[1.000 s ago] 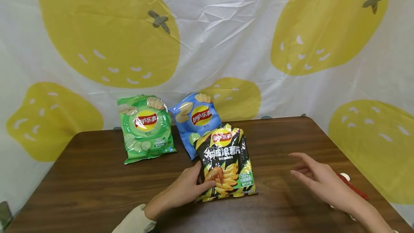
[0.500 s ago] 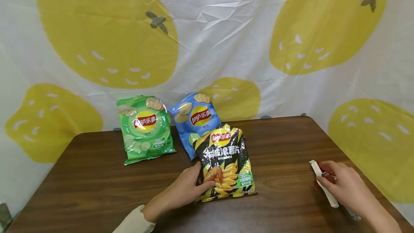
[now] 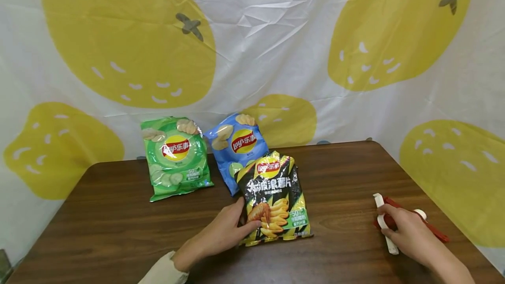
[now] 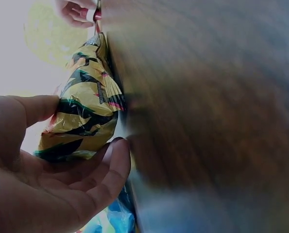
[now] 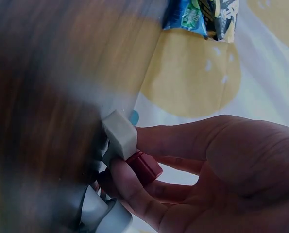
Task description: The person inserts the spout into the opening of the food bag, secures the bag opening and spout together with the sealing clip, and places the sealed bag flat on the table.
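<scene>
My left hand grips the lower left edge of a black-and-yellow bag of chips, thumb on the front and fingers behind. That bag stands tilted back, overlapping a blue bag of chips; to its left is a green bag of chips. At the right of the table, my right hand pinches a long white plastic strip. In the right wrist view, thumb and finger clasp the strip's squared white end, with a dark red piece right beside it.
A red bar and a round white piece lie behind my right hand. A pale curved piece shows below the fingers. The wooden table ends at a fruit-printed cloth hanging behind.
My right hand has come down on the table's right side, taken hold of the white strip and shifted it slightly left. The left hand and the chip bags stay in place.
</scene>
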### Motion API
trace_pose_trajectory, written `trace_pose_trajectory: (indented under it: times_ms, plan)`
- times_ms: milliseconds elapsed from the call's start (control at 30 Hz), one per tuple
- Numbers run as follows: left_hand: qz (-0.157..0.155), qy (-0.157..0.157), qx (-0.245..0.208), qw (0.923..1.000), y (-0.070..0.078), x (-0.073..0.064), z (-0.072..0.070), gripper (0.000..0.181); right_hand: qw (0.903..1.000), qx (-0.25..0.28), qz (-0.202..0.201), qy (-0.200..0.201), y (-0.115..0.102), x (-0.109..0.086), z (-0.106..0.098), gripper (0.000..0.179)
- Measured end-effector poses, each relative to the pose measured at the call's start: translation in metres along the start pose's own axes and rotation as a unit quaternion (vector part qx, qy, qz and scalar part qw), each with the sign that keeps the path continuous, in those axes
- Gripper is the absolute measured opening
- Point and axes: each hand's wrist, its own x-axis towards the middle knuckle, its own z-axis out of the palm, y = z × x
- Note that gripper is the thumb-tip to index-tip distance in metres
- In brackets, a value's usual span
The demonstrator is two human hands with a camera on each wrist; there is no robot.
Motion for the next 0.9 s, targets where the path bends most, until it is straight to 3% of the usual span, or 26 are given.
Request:
trace_pose_trajectory:
  times_ms: [233, 300, 400, 500, 667, 900]
  plan:
    - [-0.008, 0.011, 0.034, 0.9993, 0.001, -0.001, -0.004, 0.043, 0.9995, -0.01, -0.022, 0.019, -0.003, -0.002, 0.002, 0.041]
    - [-0.016, 0.02, 0.061, 0.9978, 0.004, -0.001, -0.006, 0.047, 0.9987, -0.01, -0.038, 0.032, -0.006, -0.003, 0.003, 0.042]
    - [-0.033, 0.046, 0.115, 0.9917, 0.01, -0.001, -0.01, 0.058, 0.996, -0.009, -0.067, 0.057, -0.013, -0.005, 0.004, 0.045]
    - [-0.034, 0.084, 0.174, 0.9806, 0.018, -0.003, -0.015, 0.06, 0.9905, 0.005, -0.107, 0.086, -0.019, -0.005, 0.006, 0.047]
    - [0.008, 0.126, 0.221, 0.9671, 0.029, -0.005, -0.02, 0.041, 0.9809, 0.05, -0.162, 0.095, -0.029, -0.004, 0.009, 0.05]
    - [0.056, 0.128, 0.205, 0.9689, 0.047, -0.008, -0.017, 0.034, 0.9651, 0.078, -0.225, 0.108, -0.054, -0.004, 0.007, 0.056]
